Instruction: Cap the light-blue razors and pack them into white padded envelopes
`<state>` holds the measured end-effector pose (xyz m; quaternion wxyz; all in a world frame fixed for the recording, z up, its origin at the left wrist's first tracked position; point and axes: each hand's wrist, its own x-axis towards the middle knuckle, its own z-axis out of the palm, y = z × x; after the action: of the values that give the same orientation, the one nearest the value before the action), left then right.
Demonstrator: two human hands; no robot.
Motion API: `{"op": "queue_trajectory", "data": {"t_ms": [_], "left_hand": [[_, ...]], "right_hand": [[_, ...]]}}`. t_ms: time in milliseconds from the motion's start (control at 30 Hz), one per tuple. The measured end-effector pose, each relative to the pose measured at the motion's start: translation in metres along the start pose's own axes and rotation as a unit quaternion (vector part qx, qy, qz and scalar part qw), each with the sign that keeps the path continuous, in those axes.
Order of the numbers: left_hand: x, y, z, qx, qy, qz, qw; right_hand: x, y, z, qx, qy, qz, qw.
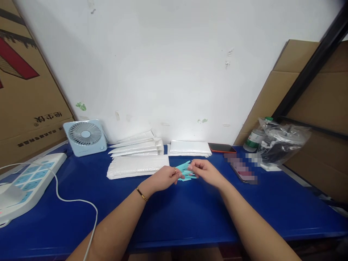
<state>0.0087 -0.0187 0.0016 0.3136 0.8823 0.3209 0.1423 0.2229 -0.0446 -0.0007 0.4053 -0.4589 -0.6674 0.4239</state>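
Between my hands, over the blue table, is a small bunch of thin teal pieces [185, 165] with narrow, finger-like ends; their exact kind is unclear. My left hand [165, 178], with a ring and a bracelet, is closed at the near left side of the bunch, its thumb and finger pinched together against it. My right hand [207, 172] is closed too, with bent fingers at the right side of the bunch. Whatever lies between the right fingertips is too small to make out. A long white padded packet [136, 167] lies just left of the teal pieces.
Several white packets [137, 148] and another white stack [189, 147] lie along the wall. A blue fan [86, 137] and a power strip [40, 181] with a white cable stand left. Right are two phones [222, 148], a bottle [254, 140] and a clear-bagged dark item [280, 145].
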Motion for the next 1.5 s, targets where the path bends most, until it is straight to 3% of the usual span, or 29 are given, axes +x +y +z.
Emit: {"op": "queue_trajectory", "data": {"t_ms": [100, 167, 233, 333, 533, 800, 1000, 1100, 1200, 1367, 1500], "left_hand": [[-0.003, 0.007, 0.011, 0.112, -0.006, 0.028, 0.993], [-0.005, 0.010, 0.018, 0.159, -0.005, 0.045, 0.986], [-0.005, 0.009, 0.021, 0.183, 0.001, 0.051, 0.982], [-0.001, 0.001, 0.019, 0.226, 0.024, 0.025, 0.974], [0.007, -0.017, 0.012, 0.239, 0.042, -0.029, 0.970], [0.011, -0.009, 0.008, 0.278, 0.011, -0.005, 0.961], [0.009, -0.011, 0.010, 0.283, 0.024, 0.009, 0.959], [0.009, -0.013, 0.011, 0.278, 0.025, 0.013, 0.960], [0.009, -0.015, 0.011, 0.278, 0.025, 0.018, 0.960], [0.009, -0.018, 0.012, 0.286, 0.032, 0.031, 0.957], [0.008, -0.018, 0.012, 0.288, 0.031, 0.028, 0.957]], "right_hand": [[-0.003, 0.002, -0.027, -0.132, 0.105, -0.010, 0.986], [-0.006, 0.007, -0.046, -0.259, 0.157, 0.018, 0.953], [-0.007, 0.015, -0.059, -0.352, 0.148, 0.066, 0.922], [-0.007, 0.027, -0.064, -0.409, 0.102, 0.115, 0.900], [-0.005, 0.043, -0.058, -0.452, 0.083, 0.138, 0.877], [-0.003, 0.046, -0.061, -0.434, 0.060, 0.156, 0.885], [-0.005, 0.043, -0.063, -0.421, 0.070, 0.181, 0.886], [-0.007, 0.043, -0.065, -0.428, 0.070, 0.110, 0.894], [-0.005, 0.043, -0.068, -0.436, 0.020, 0.042, 0.899], [-0.005, 0.039, -0.071, -0.482, 0.002, 0.106, 0.870], [-0.019, 0.034, -0.070, -0.559, 0.012, 0.119, 0.821]]}}
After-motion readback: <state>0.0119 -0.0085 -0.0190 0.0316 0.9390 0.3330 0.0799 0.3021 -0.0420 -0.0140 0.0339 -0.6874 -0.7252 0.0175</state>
